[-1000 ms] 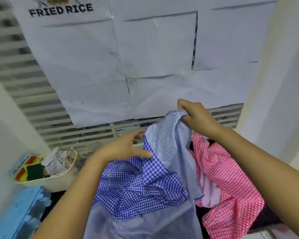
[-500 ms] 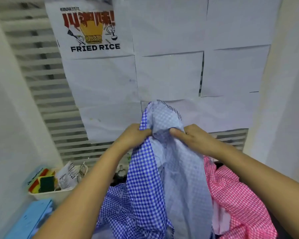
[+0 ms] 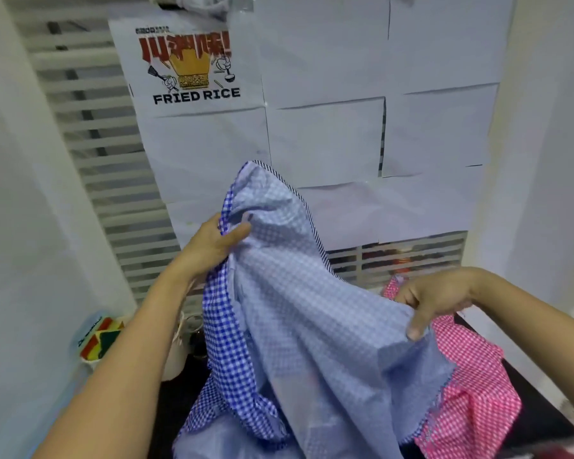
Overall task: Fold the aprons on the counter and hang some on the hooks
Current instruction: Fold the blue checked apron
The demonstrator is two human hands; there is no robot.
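A blue gingham apron is lifted off the dark counter, its pale reverse side facing me. My left hand pinches its upper edge near the top, thumb over the cloth. My right hand grips the apron's right edge lower down, fingers curled into the fabric. The cloth stretches slanting between both hands and its lower part bunches on the counter. A pink gingham apron lies crumpled under and right of it. No hooks show in this view.
White paper sheets and a "FRIED RICE" poster cover a slatted window ahead. A white basket with sponges and small items sits at the left. White walls close in on both sides.
My right hand slid from the top of the blue apron down and right along its edge, spreading the cloth. My left hand kept its hold on the top, and the view tilted upward.
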